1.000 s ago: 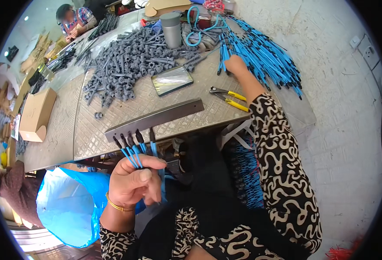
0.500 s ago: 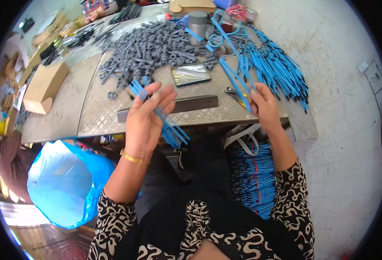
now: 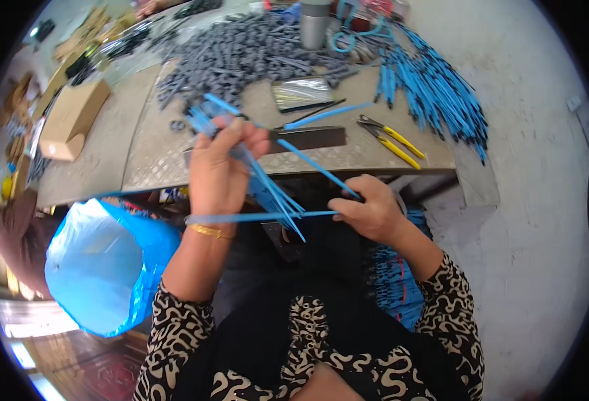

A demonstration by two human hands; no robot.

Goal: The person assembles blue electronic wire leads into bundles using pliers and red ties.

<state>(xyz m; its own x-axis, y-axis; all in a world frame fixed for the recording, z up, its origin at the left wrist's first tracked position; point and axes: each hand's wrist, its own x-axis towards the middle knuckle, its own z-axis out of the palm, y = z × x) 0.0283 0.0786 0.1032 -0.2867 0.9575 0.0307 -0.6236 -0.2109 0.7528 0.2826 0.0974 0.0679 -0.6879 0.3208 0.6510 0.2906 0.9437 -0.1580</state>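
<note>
Closed around a bunch of thin blue tubes [image 3: 262, 184], my left hand [image 3: 222, 150] is raised over the table's front edge. Short ends of the bunch poke out above the fingers, longer ones hang below. My right hand [image 3: 371, 208] pinches the ends of blue tubes: one slants up toward my left hand, another [image 3: 261, 217] reaches level across my left wrist. A further blue length with a dark strip [image 3: 328, 115] shows above the dark metal bar [image 3: 311, 138]; whether it rests on the table I cannot tell. Yellow-handled pliers [image 3: 394, 144] lie beside the bar.
A heap of grey plastic parts [image 3: 241, 57] covers the table's back, near a steel flask [image 3: 314, 27] and a flat clear-topped box [image 3: 303, 92]. Black-tipped blue tubes [image 3: 434, 93] are piled right. A cardboard box [image 3: 74, 120] stands left, above an open blue bag [image 3: 94, 267]. Bundled tubes [image 3: 391, 284] sit below.
My right hand has come down and left, bringing its blue tubes from above the table to near my left hand. The pliers now show fully. My left hand keeps its bunch.
</note>
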